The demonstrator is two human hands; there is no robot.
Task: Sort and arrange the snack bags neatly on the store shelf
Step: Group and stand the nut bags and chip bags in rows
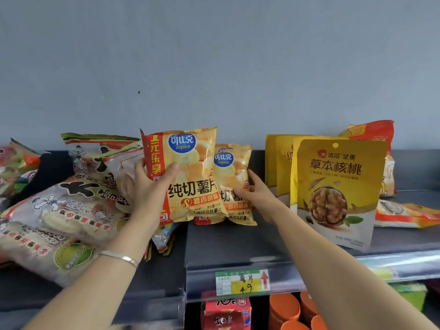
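Two yellow potato-chip bags stand upright at the middle of the dark shelf [238, 244]. My left hand [152, 186] grips the front chip bag [190, 177] by its left edge, thumb across its face. My right hand [257, 194] holds the right side of the rear chip bag [234, 172], which stands just behind and to the right of the front one. A row of yellow walnut pouches [338, 186] stands upright to the right. On the left lies a loose heap of clear rice-cracker bags [62, 210].
Orange-red snack bags [371, 134] stand behind the walnut pouches, and another [404, 215] lies flat at the far right. A price tag [242, 282] hangs on the shelf's front rail. Below it are a red carton [226, 313] and orange tubs [285, 310]. A grey wall backs the shelf.
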